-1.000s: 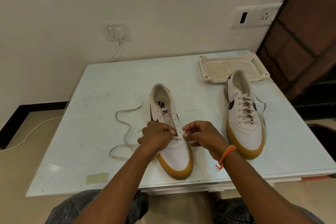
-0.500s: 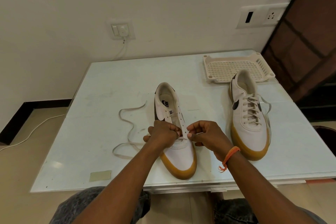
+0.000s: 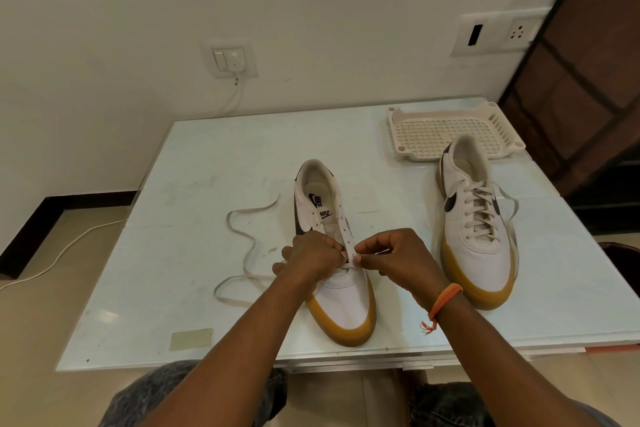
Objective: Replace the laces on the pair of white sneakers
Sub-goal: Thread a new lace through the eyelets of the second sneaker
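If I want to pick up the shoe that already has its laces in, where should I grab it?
Probably grab the laced sneaker at its heel collar, from above at the far end. The opening gapes upward there, so fingers can hook inside with the thumb outside. The laces cover the middle, and the tray sits close behind the heel.

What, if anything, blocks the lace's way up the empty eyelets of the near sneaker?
Nothing visible. The eyelet rows above both hands lie bare; the left hand and right hand pinch the lace at the lowest eyelets.

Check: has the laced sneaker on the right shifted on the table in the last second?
No. The laced sneaker keeps its heel just in front of the perforated tray, same overlap as before. Its apparent drift in frame is head-camera motion.
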### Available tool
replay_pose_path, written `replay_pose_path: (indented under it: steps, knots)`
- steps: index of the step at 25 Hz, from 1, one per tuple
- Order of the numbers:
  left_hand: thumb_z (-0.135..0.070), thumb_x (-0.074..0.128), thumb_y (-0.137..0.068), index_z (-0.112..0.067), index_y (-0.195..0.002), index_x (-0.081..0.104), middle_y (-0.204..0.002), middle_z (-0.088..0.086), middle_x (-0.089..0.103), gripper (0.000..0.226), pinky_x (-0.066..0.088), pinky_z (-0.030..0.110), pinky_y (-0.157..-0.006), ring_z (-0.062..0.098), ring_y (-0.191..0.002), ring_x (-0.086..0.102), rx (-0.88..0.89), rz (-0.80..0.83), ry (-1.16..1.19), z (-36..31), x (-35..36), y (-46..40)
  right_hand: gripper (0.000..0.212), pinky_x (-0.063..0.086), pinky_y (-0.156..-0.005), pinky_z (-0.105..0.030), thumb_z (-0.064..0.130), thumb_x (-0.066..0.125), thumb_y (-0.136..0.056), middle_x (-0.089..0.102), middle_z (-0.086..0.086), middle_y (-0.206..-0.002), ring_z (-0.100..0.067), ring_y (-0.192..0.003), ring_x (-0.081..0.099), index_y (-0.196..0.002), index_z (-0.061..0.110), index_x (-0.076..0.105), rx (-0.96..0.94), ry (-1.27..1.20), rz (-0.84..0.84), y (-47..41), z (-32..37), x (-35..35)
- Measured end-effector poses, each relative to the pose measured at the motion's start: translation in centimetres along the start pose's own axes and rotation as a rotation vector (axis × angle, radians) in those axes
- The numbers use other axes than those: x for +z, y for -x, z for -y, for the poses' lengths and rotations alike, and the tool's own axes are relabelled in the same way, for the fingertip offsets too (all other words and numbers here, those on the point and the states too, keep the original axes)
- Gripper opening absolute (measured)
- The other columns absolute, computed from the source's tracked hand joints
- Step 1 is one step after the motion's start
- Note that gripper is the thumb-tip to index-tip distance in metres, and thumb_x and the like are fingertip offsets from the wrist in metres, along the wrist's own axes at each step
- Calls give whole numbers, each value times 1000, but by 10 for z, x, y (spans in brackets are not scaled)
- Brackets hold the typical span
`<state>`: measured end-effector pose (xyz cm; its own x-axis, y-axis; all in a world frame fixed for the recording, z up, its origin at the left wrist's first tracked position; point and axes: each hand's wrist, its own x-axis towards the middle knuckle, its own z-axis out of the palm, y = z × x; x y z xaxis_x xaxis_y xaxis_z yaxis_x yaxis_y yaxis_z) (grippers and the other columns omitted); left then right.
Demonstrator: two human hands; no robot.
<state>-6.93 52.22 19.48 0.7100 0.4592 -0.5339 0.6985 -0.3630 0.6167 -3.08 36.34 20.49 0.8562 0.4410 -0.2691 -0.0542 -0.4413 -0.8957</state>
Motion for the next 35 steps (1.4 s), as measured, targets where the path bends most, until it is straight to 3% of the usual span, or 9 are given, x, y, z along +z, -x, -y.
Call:
replay_pose_path:
  steps: [6, 11, 14, 17, 20, 28, 30, 33, 35]
  knots:
    - [-46, 74, -69, -26, -92, 72, -107, 2, 65, 30, 36, 42, -95, 23, -110, 52, 3, 8, -180, -2, -2, 0, 12, 60, -76, -36, 23, 82, -76, 70, 6, -83, -13, -75, 68, -85, 18, 75, -53, 96, -184, -2, -3, 14]
    - [-52, 73, -51, -26, -91, 72, -104, 1, 67, 48, 44, 45, -94, 22, -105, 57, -17, 40, -141, -3, -1, 0, 8, 47, -71, -12, 23, 76, -82, 73, 3, -85, -6, -74, 63, -84, 16, 78, -183, 312, -96, 1, 1, 10]
    - [-43, 76, -71, -20, -101, 72, -112, 0, 65, 38, 37, 25, -76, 12, -89, 49, 18, 56, -203, -10, -9, 6, 6, 50, -73, -16, 19, 72, -87, 70, -1, -88, -9, -75, 62, -82, 15, 73, -141, 398, -112, 0, 2, 13]
    - [-36, 71, -86, -17, -110, 71, -114, 0, 63, 31, 22, 25, -56, 8, -74, 36, 82, 66, -246, -16, -20, 11, 14, 61, -69, -36, 7, 65, -90, 66, -6, -87, -16, -72, 70, -77, 10, 62, -40, 141, -129, 1, 9, 0]
    - [-50, 76, -76, -28, -97, 75, -108, -3, 66, 31, 27, 35, -78, 21, -105, 42, 61, 83, -192, -11, -23, 7, 11, 61, -67, -44, 3, 56, -95, 62, -12, -93, -27, -73, 73, -85, 1, 59, 56, -244, -224, -3, 11, -36]
    - [-66, 74, -49, -33, -88, 74, -104, -9, 67, 51, 30, 47, -97, 23, -111, 46, 25, 93, -210, -10, -26, 7, 12, 59, -61, -36, 10, 42, -102, 51, -18, -102, -35, -86, 71, -103, 3, 52, 81, -803, -544, -14, 4, -66]
    - [-67, 70, -36, -35, -84, 75, -100, -9, 69, 58, 36, 49, -98, 22, -108, 50, 4, 112, -184, -14, -25, 10, 16, 59, -62, -40, 14, 46, -101, 55, -16, -106, -33, -85, 69, -113, 6, 51, 162, -699, -473, -12, 5, -51]
    - [-65, 72, -27, -37, -76, 76, -94, -8, 72, 57, 44, 48, -95, 23, -107, 56, 13, 163, -130, -8, -20, 2, 32, 60, -69, -42, 25, 64, -93, 64, -10, -107, -29, -90, 69, -122, 19, 52, 264, -419, -147, -8, 8, -19]
    - [-66, 72, -27, -34, -77, 76, -94, -6, 73, 60, 47, 48, -94, 25, -107, 60, 25, 179, -78, 1, -16, -14, 28, 61, -71, -39, 23, 72, -86, 69, -5, -99, -22, -90, 68, -113, 20, 64, 131, -147, -69, -6, 5, -2]
